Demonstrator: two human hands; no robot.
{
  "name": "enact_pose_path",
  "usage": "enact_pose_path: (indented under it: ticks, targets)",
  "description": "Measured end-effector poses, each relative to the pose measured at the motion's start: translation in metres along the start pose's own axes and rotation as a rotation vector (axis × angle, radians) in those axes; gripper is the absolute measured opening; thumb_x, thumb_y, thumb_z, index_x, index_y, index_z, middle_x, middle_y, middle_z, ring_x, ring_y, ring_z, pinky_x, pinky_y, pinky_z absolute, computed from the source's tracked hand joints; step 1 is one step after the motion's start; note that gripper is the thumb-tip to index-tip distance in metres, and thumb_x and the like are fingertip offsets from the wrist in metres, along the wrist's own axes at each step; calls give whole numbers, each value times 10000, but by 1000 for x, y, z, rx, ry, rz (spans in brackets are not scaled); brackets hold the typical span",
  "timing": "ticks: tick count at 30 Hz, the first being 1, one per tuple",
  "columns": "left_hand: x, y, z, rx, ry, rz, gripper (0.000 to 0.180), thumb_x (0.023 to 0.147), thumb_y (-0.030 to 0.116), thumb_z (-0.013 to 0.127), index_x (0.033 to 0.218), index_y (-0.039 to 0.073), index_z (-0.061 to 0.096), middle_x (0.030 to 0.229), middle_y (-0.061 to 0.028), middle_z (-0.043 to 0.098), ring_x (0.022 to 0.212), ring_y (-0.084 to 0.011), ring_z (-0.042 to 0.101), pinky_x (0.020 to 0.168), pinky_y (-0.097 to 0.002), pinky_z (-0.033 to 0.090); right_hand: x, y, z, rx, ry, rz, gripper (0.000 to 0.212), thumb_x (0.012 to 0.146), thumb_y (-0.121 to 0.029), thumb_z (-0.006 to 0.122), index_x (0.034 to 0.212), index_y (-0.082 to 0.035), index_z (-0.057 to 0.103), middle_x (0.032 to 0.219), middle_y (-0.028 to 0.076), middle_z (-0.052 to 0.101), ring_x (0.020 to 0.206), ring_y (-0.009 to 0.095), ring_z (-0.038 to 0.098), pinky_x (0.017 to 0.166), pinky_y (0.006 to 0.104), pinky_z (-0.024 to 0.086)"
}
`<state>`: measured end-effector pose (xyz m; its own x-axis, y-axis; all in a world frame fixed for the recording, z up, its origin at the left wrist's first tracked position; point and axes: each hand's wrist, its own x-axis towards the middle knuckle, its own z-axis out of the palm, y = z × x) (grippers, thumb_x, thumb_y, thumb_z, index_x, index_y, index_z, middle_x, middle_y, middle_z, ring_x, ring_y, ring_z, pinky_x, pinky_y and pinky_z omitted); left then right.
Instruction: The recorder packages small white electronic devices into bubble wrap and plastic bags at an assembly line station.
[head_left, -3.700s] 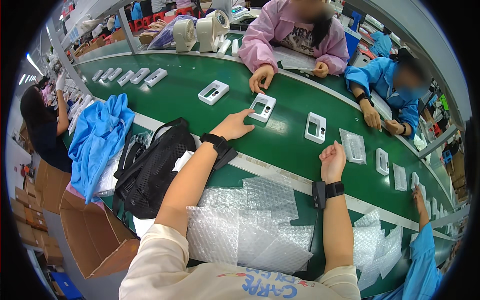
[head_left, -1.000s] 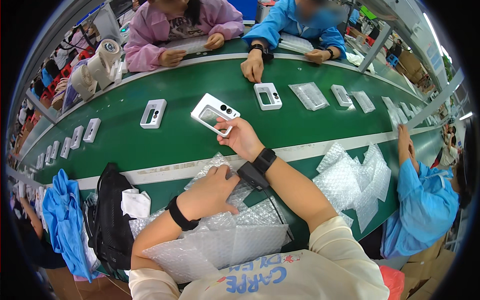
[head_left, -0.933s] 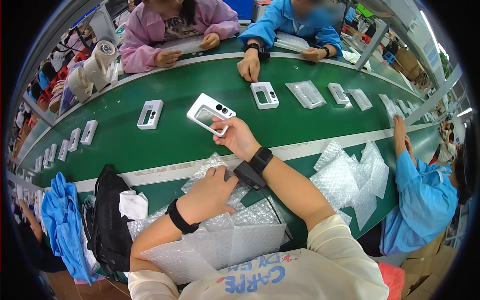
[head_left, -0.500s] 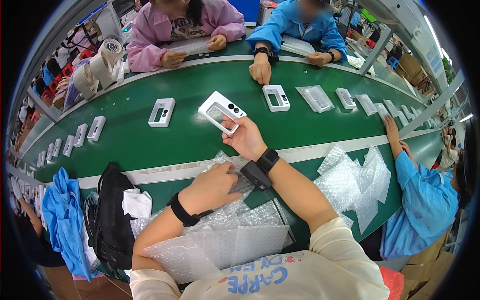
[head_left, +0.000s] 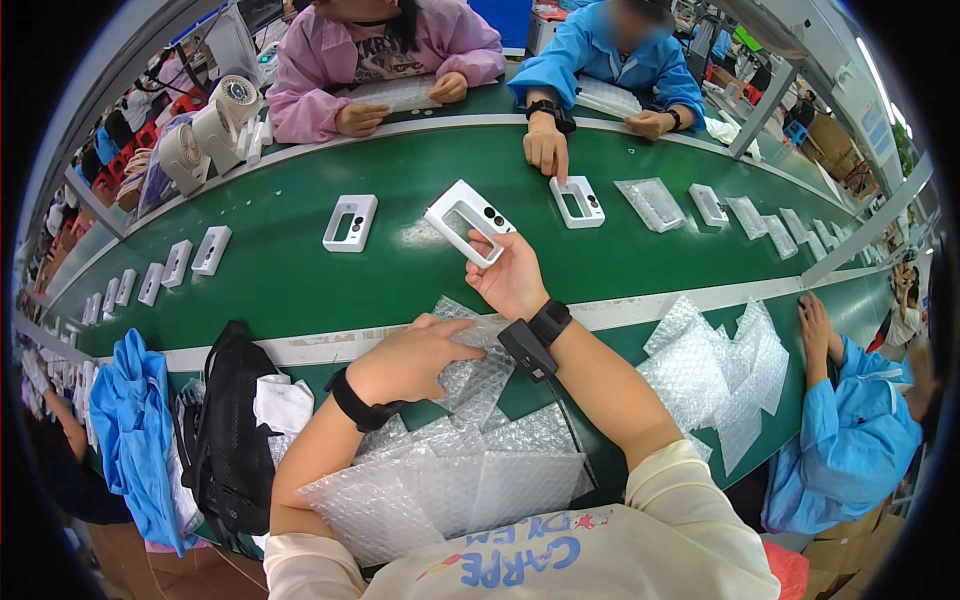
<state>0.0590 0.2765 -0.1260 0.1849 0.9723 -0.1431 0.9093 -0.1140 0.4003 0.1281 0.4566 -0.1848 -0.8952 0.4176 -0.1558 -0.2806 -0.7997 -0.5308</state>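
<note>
My right hand (head_left: 512, 272) is closed on the lower end of a white plastic housing (head_left: 458, 208), tilted over the green belt. This rounded block has a rectangular opening and two black round parts on its face. My left hand (head_left: 412, 358) has its fingers apart over a clear bubble-wrap bag (head_left: 478, 378), touching it; a firm grip does not show. More bubble-wrap bags (head_left: 430, 495) lie in front of me, under my left forearm. A similar white housing (head_left: 350, 223) rests on the belt to the left, and another (head_left: 577, 203) to the right is touched by a co-worker's hand (head_left: 546, 152).
The green belt (head_left: 290, 290) runs crosswise, with several housings (head_left: 210, 250) at left and wrapped ones (head_left: 652, 204) at right. A bag pile (head_left: 700, 375) lies right of my arm. A black bag (head_left: 235, 440) and blue garment (head_left: 130, 430) sit left. Co-workers sit opposite and at right.
My left hand has shifted slightly left and its fingers have spread over the bubble-wrap bag. The housing stays in my right hand. Across the belt, the co-worker's hand stays at the other housing.
</note>
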Motion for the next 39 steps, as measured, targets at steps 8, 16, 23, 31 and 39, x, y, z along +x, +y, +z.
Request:
enact_pose_path:
  ticks: [8,16,23,31,39]
  targets:
    - [3,4,5,-49,63,-43,486,538,64,667,1011,128,571,1122,-121,477,991,-323,444,846,-364,388,-1,1,3,-20,11,-13,345,775,-268,473,970,11,528,792,63,520,600,169,482,571,278,406]
    - [2,3,3,-166,134,-118,239,582,59,629,805,59,542,814,-106,508,786,-289,516,696,-345,432,-1,1,4,-29,20,-21,347,774,-275,472,965,10,527,793,60,514,605,166,475,568,276,400]
    - [-5,-14,-13,-135,445,-162,183,601,39,625,768,29,552,715,-103,511,677,-252,541,599,-320,439,0,0,3,-4,34,-41,349,780,-274,466,971,13,521,821,63,502,609,168,472,570,279,397]
    - [-6,-30,-31,-261,288,-406,159,638,27,639,770,9,552,700,-59,508,631,-152,527,579,-286,434,-2,-1,6,-18,79,-47,350,784,-278,462,971,12,519,823,62,500,620,170,480,579,283,398]
    - [-3,-17,-33,-1310,504,46,220,690,-94,530,896,-20,517,958,-60,532,961,-198,555,850,-307,429,2,0,4,-50,87,-50,336,783,-274,457,961,3,527,835,71,527,606,170,489,582,288,404]
